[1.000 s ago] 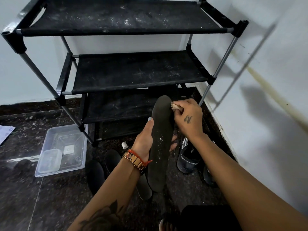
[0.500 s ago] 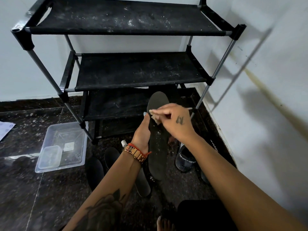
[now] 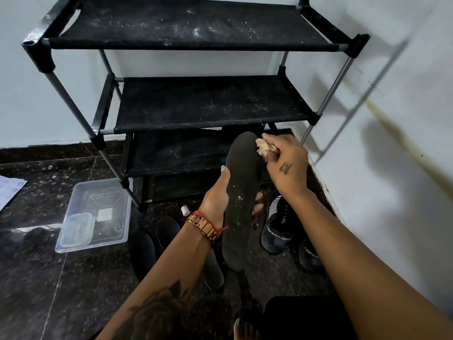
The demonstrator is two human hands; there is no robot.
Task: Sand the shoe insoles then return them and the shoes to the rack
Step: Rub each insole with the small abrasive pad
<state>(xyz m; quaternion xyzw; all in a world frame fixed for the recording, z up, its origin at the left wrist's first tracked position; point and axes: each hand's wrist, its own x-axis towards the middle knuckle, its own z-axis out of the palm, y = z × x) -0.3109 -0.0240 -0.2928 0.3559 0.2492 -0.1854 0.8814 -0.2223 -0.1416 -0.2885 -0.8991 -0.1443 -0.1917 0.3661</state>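
My left hand (image 3: 217, 200) grips a long black insole (image 3: 241, 197) by its middle, holding it upright in front of the rack's lowest shelf. My right hand (image 3: 285, 165) pinches a small tan piece of sandpaper (image 3: 263, 147) against the insole's top right edge. White dust specks the insole's middle. Two more black insoles (image 3: 142, 249) lie on the dark floor below my left forearm. Two dark shoes (image 3: 278, 224) with white lettering stand on the floor at the right, by the wall. The black three-shelf rack (image 3: 210, 106) stands behind, its shelves bare and dusty.
A clear plastic bin (image 3: 98, 214) with a small lidded box inside sits on the floor left of the rack. A small white cap (image 3: 185, 211) lies near the rack's foot. White walls close in at back and right. Paper (image 3: 9, 192) lies at far left.
My right hand slid down the insole to its middle, then went back up to the top edge with the sandpaper. The insole stayed held in my left hand.
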